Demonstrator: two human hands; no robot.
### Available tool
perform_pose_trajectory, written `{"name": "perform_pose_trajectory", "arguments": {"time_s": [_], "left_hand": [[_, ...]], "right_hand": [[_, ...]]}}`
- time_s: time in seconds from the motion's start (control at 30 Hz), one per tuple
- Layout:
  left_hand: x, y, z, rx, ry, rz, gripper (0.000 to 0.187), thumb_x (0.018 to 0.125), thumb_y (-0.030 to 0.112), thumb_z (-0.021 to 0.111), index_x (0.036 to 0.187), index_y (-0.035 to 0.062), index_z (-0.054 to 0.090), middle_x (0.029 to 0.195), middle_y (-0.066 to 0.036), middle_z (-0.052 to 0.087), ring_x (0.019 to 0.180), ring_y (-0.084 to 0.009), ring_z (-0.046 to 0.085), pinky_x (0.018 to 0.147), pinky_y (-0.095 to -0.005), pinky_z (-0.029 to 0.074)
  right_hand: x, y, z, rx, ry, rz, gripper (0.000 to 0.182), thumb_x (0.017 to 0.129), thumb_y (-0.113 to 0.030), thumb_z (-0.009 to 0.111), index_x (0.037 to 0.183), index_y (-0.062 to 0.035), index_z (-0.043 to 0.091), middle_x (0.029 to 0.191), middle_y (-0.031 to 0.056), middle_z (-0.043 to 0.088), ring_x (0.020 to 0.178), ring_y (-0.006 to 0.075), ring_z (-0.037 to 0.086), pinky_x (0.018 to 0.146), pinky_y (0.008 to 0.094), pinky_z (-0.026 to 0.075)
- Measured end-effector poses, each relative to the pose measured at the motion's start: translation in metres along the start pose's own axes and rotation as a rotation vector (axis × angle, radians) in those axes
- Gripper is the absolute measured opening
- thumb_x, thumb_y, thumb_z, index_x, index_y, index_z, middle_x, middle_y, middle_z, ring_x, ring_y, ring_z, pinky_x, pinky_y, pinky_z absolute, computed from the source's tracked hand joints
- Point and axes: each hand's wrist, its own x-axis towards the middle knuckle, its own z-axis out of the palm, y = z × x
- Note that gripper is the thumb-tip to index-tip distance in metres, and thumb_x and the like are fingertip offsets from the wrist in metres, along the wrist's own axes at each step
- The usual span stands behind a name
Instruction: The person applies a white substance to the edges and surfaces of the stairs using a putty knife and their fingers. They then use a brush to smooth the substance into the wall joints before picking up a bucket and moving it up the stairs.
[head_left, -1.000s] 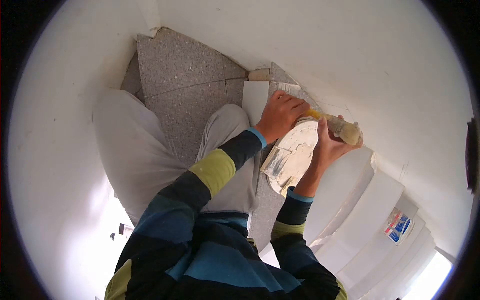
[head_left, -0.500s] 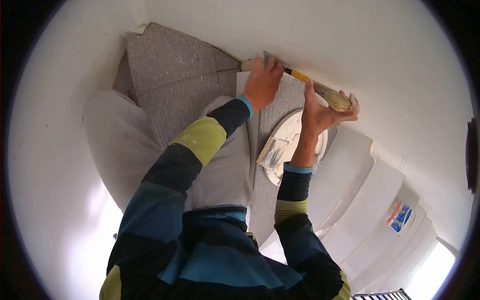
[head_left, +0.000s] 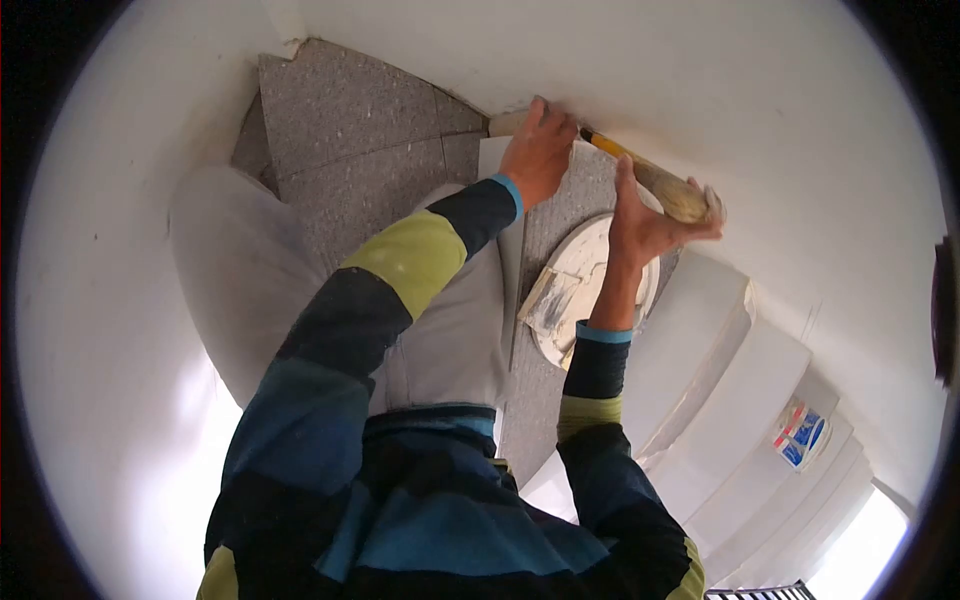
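My right hand [head_left: 655, 215] is closed around the thick wooden handle of a tool [head_left: 665, 190] with a yellow and black neck, which lies along the foot of the white wall. Its far end is hidden by my left hand. Fingertips against the wall base, my left hand [head_left: 543, 150] curls at that far end of the tool; what it grips is covered by the fingers. Beneath my right forearm is a round whitish pan [head_left: 592, 262] smeared with filler, and a flat smeared piece [head_left: 548, 298] rests across its rim.
White wall [head_left: 760, 130] curves along the far side. Grey speckled tiles [head_left: 350, 120] cover the floor, with a pale strip [head_left: 507, 124] at the wall base. White-covered stair steps [head_left: 700, 350] descend to the right, bearing a blue and red packet [head_left: 800, 437]. My knees are folded at left.
My left hand has shifted slightly right and now covers the grey blade tip seen before. My right hand and the tool have moved only a little to the right.
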Motion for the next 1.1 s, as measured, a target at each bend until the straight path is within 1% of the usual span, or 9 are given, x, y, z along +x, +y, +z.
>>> {"name": "perform_pose_trajectory", "arguments": {"time_s": [0.37,0.47,0.53,0.63,0.87,0.93,0.97,1.03,1.1], "left_hand": [[0.001,0.0,-0.012,0.004,-0.08,0.004,0.03,0.081,0.03,0.05,0.099,0.0138,0.068,0.114,-0.001,0.05,0.117,-0.0262,0.033,0.102,-0.051,0.018],[0.002,-0.002,-0.013,0.022,-0.069,-0.02,0.028,0.081,0.029,0.051,0.099,0.0145,0.068,0.114,-0.001,0.05,0.117,-0.025,0.034,0.102,-0.0508,0.018],[0.0,-0.001,-0.013,-0.07,-0.128,-0.024,0.038,0.075,0.023,0.057,0.108,0.0054,0.061,0.122,-0.006,0.046,0.12,-0.0264,0.032,0.1,-0.0509,0.022],[-0.003,0.001,-0.004,-0.055,0.049,-0.068,0.029,0.08,0.026,0.052,0.099,0.0101,0.067,0.115,-0.001,0.05,0.116,-0.0231,0.034,0.102,-0.0501,0.019],[-0.003,-0.005,-0.008,-0.083,0.019,-0.052,0.03,0.077,0.023,0.055,0.098,0.0063,0.065,0.114,-0.004,0.05,0.113,-0.0236,0.037,0.097,-0.0477,0.022],[-0.007,-0.014,-0.011,-0.422,0.301,-0.191,0.026,0.077,0.02,0.055,0.097,0.0068,0.064,0.113,-0.007,0.05,0.112,-0.0255,0.038,0.093,-0.0475,0.025],[-0.009,-0.021,-0.011,-0.421,0.301,-0.184,0.026,0.077,0.02,0.055,0.097,0.0068,0.064,0.113,-0.007,0.05,0.112,-0.0255,0.038,0.093,-0.0475,0.025],[-0.017,-0.034,-0.008,-0.683,0.464,-0.541,0.023,0.079,0.018,0.055,0.099,0.0099,0.063,0.107,-0.009,0.054,0.103,-0.0259,0.047,0.089,-0.0459,0.03],[-0.028,-0.048,0.006,-0.826,0.413,-0.595,0.022,0.079,0.019,0.055,0.098,0.0113,0.064,0.101,-0.01,0.056,0.095,-0.0253,0.051,0.085,-0.044,0.035]], "right_hand": [[-0.006,0.002,-0.002,-0.067,-0.015,0.031,0.083,0.051,-0.034,0.085,0.111,-0.0091,0.034,0.108,0.012,0.034,0.104,0.0309,0.032,0.088,0.0531,0.026],[-0.004,0.005,-0.001,-0.165,-0.011,-0.077,0.083,0.051,-0.034,0.085,0.111,-0.01,0.034,0.107,0.0105,0.035,0.103,0.0304,0.033,0.089,0.0534,0.025],[-0.007,0.008,0.0,-0.132,-0.015,-0.061,0.082,0.051,-0.034,0.085,0.11,-0.0106,0.034,0.106,0.0096,0.035,0.103,0.0302,0.033,0.089,0.053,0.025],[-0.005,0.008,-0.003,-0.196,-0.029,-0.103,0.082,0.051,-0.034,0.085,0.11,-0.011,0.035,0.106,0.0098,0.036,0.103,0.0302,0.033,0.087,0.0526,0.026],[-0.001,0.003,-0.005,-0.127,-0.011,-0.107,0.081,0.051,-0.031,0.086,0.11,-0.0095,0.034,0.106,0.0107,0.035,0.102,0.0294,0.034,0.087,0.0497,0.027],[0.0,0.001,-0.013,-0.03,0.019,0.001,0.086,0.051,-0.028,0.086,0.112,-0.0078,0.03,0.109,0.0115,0.033,0.103,0.0275,0.036,0.089,0.0481,0.033],[0.002,-0.002,-0.015,-0.032,0.024,0.004,0.086,0.051,-0.028,0.086,0.112,-0.0078,0.03,0.109,0.0115,0.033,0.103,0.0275,0.036,0.089,0.0481,0.033],[0.006,-0.007,-0.024,0.115,0.051,0.06,0.09,0.051,-0.022,0.086,0.115,-0.0067,0.024,0.112,0.0123,0.03,0.105,0.0267,0.039,0.092,0.0444,0.041],[0.009,-0.009,-0.033,0.146,0.047,0.11,0.091,0.052,-0.02,0.086,0.116,-0.0064,0.022,0.112,0.0127,0.029,0.105,0.027,0.041,0.092,0.0428,0.044]]}}
